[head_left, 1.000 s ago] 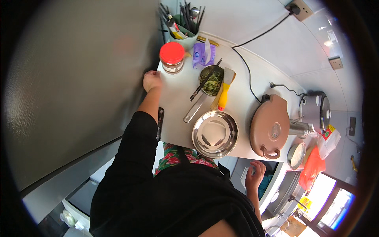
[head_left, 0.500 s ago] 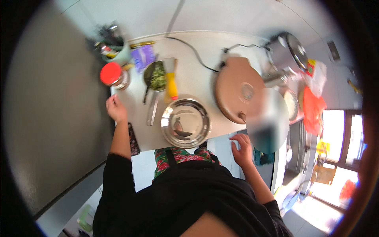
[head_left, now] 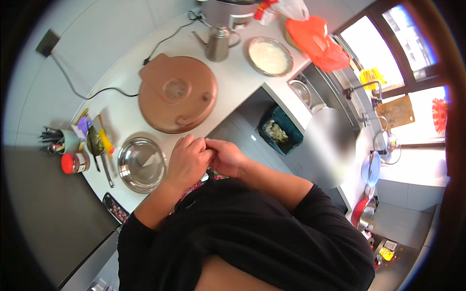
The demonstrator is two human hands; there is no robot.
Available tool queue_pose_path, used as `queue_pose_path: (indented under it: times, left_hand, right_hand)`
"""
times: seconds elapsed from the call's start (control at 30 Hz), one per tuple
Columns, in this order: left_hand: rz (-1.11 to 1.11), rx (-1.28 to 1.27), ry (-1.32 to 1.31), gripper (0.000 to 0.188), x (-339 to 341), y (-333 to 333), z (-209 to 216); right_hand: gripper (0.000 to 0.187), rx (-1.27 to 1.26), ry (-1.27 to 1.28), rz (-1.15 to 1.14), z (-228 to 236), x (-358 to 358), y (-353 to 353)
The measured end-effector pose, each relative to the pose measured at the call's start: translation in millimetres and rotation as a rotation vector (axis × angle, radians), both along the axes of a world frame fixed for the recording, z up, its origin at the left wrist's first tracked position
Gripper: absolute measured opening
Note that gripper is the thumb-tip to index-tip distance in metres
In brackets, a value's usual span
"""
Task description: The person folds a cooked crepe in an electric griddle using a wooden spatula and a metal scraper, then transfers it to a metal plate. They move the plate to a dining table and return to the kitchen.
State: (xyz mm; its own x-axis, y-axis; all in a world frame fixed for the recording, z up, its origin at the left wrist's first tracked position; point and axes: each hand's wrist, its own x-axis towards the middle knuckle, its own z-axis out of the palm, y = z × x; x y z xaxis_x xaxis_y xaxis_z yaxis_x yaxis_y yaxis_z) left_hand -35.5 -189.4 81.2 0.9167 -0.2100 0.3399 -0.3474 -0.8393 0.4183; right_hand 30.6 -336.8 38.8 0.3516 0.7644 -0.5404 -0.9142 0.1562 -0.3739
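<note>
My left hand [head_left: 188, 162] and my right hand [head_left: 227, 157] meet in front of my waist, past the counter's front edge. Their fingers are curled and pressed against each other. Whatever they pinch, if anything, is hidden between them. Left of them on the counter sits a shiny steel basin [head_left: 127, 167] with nothing visible in it but reflections. Beyond my hands lies a round copper-coloured electric griddle [head_left: 194, 92] with its lid down and a cord running to the wall.
At the left stand a red-lidded jar [head_left: 74, 163], a bowl of chopped greens [head_left: 93, 140], a yellow-handled brush [head_left: 105, 139] and a phone [head_left: 115, 208]. A steel kettle [head_left: 218, 46] and a plate of white powder [head_left: 272, 57] are far off. Below is a lined bin [head_left: 291, 138].
My view has swung to the right. My hands, apart before with the left near the jar, have come together in front of me. The bin and sink side now show.
</note>
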Motion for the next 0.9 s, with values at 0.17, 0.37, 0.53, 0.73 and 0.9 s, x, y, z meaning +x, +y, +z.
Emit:
queue_pose_path:
  times: [0.17, 0.37, 0.53, 0.73, 0.9]
  left_hand:
    - [-0.191, -0.011, -0.031, 0.006, 63.9, -95.2, -29.7]
    - [-0.263, -0.171, -0.020, 0.022, 99.0, -142.5, -38.8]
    - [0.071, -0.281, 0.016, 0.012, 70.8, -119.0, -45.8]
    - [0.505, -0.251, 0.165, 0.013, -35.4, -61.1, -67.4]
    - [0.932, -0.389, 0.226, 0.017, -121.7, -45.3, -93.4]
  right_hand:
    - [0.023, -0.215, 0.150, -0.306, -27.3, 37.4, -97.6]
    - [0.028, -0.495, -0.354, -0.424, -69.3, 81.4, -215.0]
    - [0.022, -1.342, -2.075, -0.036, -137.8, 127.3, -285.2]
    - [0.021, -1.300, -1.577, 0.574, -126.3, 156.5, -282.8]
    - [0.027, -0.760, -1.760, 0.243, -72.4, 152.0, -157.8]
